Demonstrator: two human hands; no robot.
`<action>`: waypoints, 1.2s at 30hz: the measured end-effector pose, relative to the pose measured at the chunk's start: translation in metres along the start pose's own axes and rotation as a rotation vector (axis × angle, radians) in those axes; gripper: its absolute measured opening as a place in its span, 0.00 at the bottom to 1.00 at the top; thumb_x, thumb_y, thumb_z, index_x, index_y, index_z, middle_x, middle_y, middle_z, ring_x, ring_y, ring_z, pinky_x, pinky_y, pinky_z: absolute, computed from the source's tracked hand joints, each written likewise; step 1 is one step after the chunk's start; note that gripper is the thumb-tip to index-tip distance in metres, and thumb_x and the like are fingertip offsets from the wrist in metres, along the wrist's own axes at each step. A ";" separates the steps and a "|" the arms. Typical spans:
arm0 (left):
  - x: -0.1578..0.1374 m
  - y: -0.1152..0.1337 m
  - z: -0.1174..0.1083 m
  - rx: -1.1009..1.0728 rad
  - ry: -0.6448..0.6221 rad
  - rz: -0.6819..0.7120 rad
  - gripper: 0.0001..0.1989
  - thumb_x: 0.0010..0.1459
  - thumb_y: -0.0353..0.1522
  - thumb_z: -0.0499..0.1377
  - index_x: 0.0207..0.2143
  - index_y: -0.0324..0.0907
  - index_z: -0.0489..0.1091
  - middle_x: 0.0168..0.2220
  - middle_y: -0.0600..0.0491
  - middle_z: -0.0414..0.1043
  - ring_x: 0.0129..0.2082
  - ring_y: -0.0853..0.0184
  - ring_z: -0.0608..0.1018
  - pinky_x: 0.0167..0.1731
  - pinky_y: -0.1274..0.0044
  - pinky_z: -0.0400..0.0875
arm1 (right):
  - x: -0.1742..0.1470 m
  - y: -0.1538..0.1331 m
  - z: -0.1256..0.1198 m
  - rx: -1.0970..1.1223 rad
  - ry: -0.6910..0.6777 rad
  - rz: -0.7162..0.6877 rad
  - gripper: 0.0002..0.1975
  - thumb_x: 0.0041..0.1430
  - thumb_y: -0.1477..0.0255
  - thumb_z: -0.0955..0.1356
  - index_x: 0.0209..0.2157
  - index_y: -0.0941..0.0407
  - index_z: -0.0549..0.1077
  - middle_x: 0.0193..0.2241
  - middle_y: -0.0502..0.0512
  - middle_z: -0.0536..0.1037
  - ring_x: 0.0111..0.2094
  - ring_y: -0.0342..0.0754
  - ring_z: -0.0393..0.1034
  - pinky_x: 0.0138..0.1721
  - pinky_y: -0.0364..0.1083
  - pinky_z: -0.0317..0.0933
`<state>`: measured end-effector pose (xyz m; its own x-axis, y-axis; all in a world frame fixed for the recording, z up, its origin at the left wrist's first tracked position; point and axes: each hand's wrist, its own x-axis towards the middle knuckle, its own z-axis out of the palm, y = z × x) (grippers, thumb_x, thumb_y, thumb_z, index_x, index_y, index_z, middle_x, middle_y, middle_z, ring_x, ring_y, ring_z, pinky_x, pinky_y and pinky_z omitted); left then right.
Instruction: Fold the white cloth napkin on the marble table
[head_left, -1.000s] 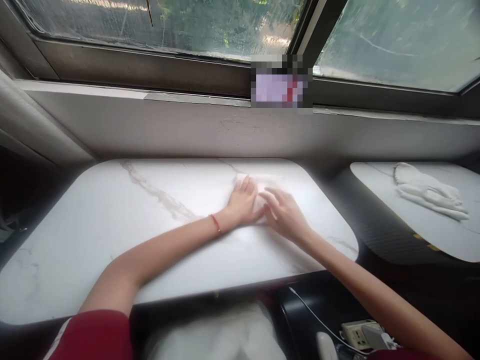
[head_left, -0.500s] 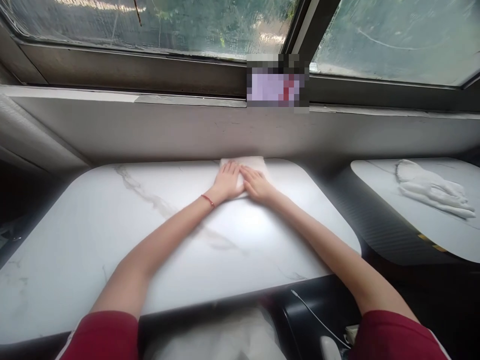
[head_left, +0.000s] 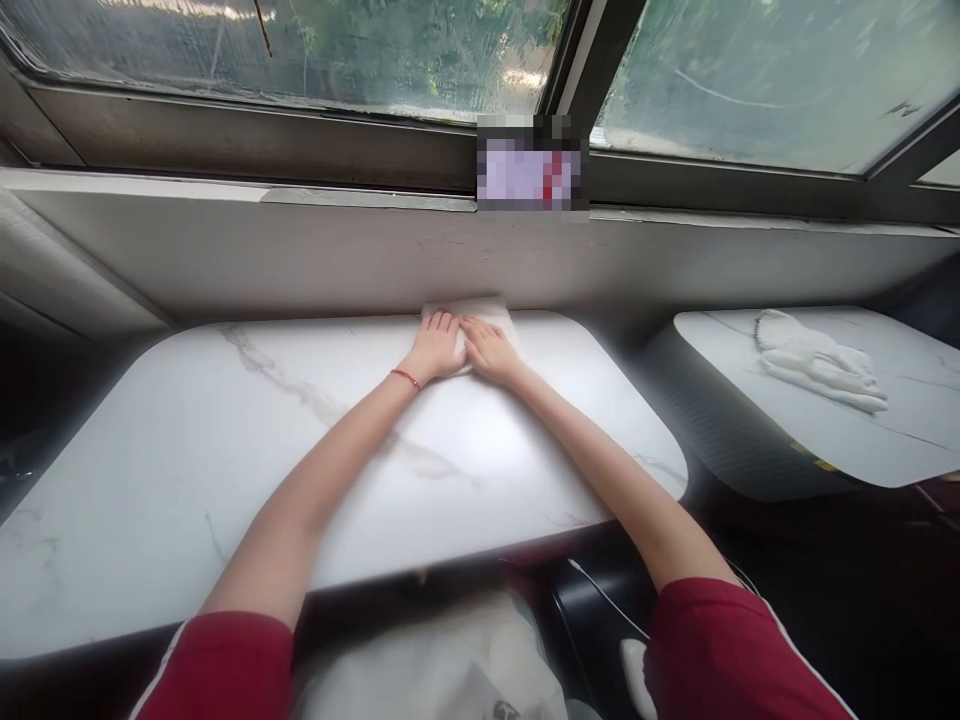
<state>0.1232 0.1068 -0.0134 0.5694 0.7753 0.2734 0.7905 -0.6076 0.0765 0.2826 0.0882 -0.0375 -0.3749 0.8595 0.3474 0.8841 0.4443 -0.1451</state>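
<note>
At the far edge of a white marbled table (head_left: 225, 470), both my arms reach forward to a white folded cloth (head_left: 476, 310). My left hand (head_left: 437, 345) lies flat on the cloth's left part, fingers stretched toward the wall. Beside it, my right hand (head_left: 489, 350) rests flat on the cloth, its fingers angled left so that they touch or nearly touch the left hand. The cloth is partly hidden beneath both palms, and its far edge meets the wall. A thin red bracelet (head_left: 406, 378) circles my left wrist.
A pale wall (head_left: 337, 250) with windows above stands directly behind the table. To the right, across a dark gap, a second marbled table (head_left: 930, 440) bears a crumpled white cloth (head_left: 821, 365). Below the near edge are a whitish bag (head_left: 450, 660) and a white cable (head_left: 607, 597).
The view has turned a little to the right, so everything sits further left. My hands stay on the cloth, whose far edge now reaches slightly more against the wall.
</note>
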 end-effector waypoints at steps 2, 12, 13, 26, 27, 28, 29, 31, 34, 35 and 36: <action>-0.009 0.004 -0.003 0.010 -0.016 0.008 0.32 0.62 0.38 0.49 0.62 0.23 0.60 0.63 0.31 0.61 0.65 0.47 0.62 0.65 0.60 0.51 | -0.009 -0.008 -0.004 -0.006 -0.001 -0.001 0.29 0.69 0.69 0.51 0.65 0.68 0.59 0.66 0.70 0.63 0.68 0.55 0.54 0.65 0.56 0.49; -0.140 0.048 -0.035 0.060 -0.108 0.223 0.38 0.65 0.45 0.47 0.66 0.23 0.55 0.67 0.31 0.56 0.69 0.45 0.57 0.67 0.59 0.48 | -0.142 -0.097 -0.040 -0.090 0.061 -0.168 0.30 0.71 0.64 0.53 0.65 0.70 0.59 0.63 0.74 0.65 0.65 0.62 0.56 0.60 0.59 0.56; -0.155 0.052 -0.040 0.062 -0.106 0.252 0.38 0.66 0.46 0.47 0.66 0.24 0.56 0.67 0.32 0.57 0.69 0.45 0.57 0.67 0.59 0.47 | -0.155 -0.110 -0.045 -0.110 0.057 -0.182 0.30 0.71 0.65 0.53 0.65 0.72 0.59 0.63 0.76 0.65 0.65 0.63 0.56 0.59 0.59 0.56; -0.211 0.014 -0.061 0.068 -0.142 0.150 0.38 0.66 0.48 0.47 0.67 0.29 0.57 0.69 0.36 0.54 0.71 0.49 0.55 0.68 0.60 0.50 | -0.121 -0.162 -0.040 -0.013 -0.032 -0.300 0.29 0.67 0.61 0.55 0.60 0.63 0.66 0.54 0.74 0.70 0.53 0.66 0.62 0.52 0.63 0.58; -0.208 0.005 -0.060 0.063 -0.141 0.123 0.37 0.65 0.48 0.47 0.67 0.30 0.56 0.69 0.36 0.54 0.71 0.50 0.54 0.68 0.61 0.50 | -0.110 -0.161 -0.035 0.013 -0.035 -0.301 0.29 0.67 0.61 0.55 0.61 0.63 0.66 0.55 0.74 0.70 0.54 0.66 0.61 0.53 0.64 0.56; -0.205 -0.005 -0.060 0.059 -0.140 0.100 0.37 0.65 0.47 0.47 0.67 0.30 0.56 0.69 0.37 0.54 0.71 0.51 0.54 0.68 0.61 0.49 | -0.099 -0.161 -0.029 0.032 -0.033 -0.306 0.29 0.67 0.61 0.55 0.61 0.63 0.65 0.55 0.74 0.69 0.55 0.66 0.60 0.55 0.65 0.54; -0.202 -0.015 -0.060 0.056 -0.140 0.079 0.37 0.65 0.47 0.48 0.67 0.30 0.56 0.69 0.37 0.54 0.71 0.52 0.54 0.68 0.62 0.49 | -0.088 -0.162 -0.023 0.043 -0.024 -0.309 0.29 0.67 0.61 0.55 0.61 0.64 0.65 0.56 0.74 0.68 0.56 0.66 0.59 0.56 0.65 0.53; -0.194 -0.037 -0.060 0.051 -0.140 0.043 0.36 0.66 0.46 0.48 0.68 0.29 0.55 0.69 0.37 0.53 0.71 0.52 0.55 0.69 0.62 0.48 | -0.063 -0.164 -0.009 0.052 0.003 -0.314 0.29 0.67 0.62 0.55 0.61 0.65 0.65 0.57 0.75 0.67 0.57 0.66 0.58 0.57 0.64 0.52; -0.181 -0.075 -0.059 0.047 -0.139 -0.006 0.36 0.66 0.45 0.47 0.68 0.30 0.53 0.70 0.38 0.51 0.71 0.54 0.53 0.69 0.62 0.48 | -0.024 -0.168 0.011 0.057 0.037 -0.308 0.29 0.67 0.63 0.56 0.62 0.65 0.63 0.60 0.74 0.65 0.60 0.65 0.57 0.59 0.62 0.51; -0.177 -0.087 -0.059 0.042 -0.137 -0.020 0.36 0.66 0.45 0.47 0.69 0.30 0.52 0.71 0.39 0.50 0.71 0.54 0.53 0.69 0.63 0.49 | -0.010 -0.169 0.018 0.058 0.040 -0.307 0.29 0.67 0.63 0.56 0.62 0.66 0.63 0.61 0.74 0.64 0.61 0.65 0.56 0.59 0.62 0.51; -0.174 -0.099 -0.059 0.035 -0.132 -0.033 0.36 0.66 0.45 0.47 0.69 0.31 0.51 0.71 0.40 0.50 0.72 0.55 0.53 0.68 0.64 0.50 | 0.003 -0.171 0.023 0.059 0.038 -0.308 0.29 0.67 0.63 0.55 0.62 0.66 0.62 0.62 0.75 0.64 0.62 0.64 0.56 0.60 0.62 0.50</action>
<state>-0.0674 0.0222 -0.0121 0.5661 0.8120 0.1425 0.8153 -0.5770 0.0487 0.1241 0.0204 -0.0335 -0.6109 0.6729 0.4172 0.7126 0.6969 -0.0804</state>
